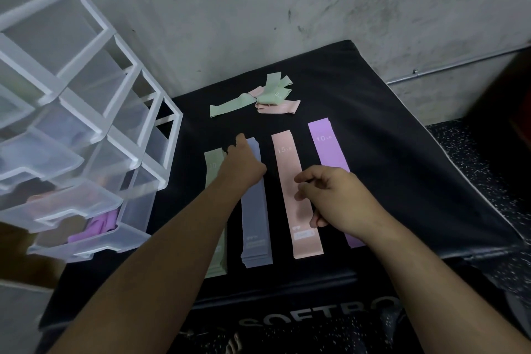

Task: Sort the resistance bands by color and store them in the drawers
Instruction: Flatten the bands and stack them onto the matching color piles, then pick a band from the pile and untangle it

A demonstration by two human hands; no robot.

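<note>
While left hand pinches grey band top — right hand hovers loosely curled, empty, over pink band.

Resistance bands: matt, smooth, rubbery-looking. Drawer unit: frosted translucent plastic drawers, white plastic frame. Black pad: matt fabric cover. Wall: rough, scuffed concrete.

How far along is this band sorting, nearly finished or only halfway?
Roughly midway. Done: four flat stacks on the black mat, green, grey, pink and purple, and some purple bands already lie in the bottom drawer. In hand: the left hand is on the grey stack. Left: the tangled green and pink pile, then storing the stacks.
</note>
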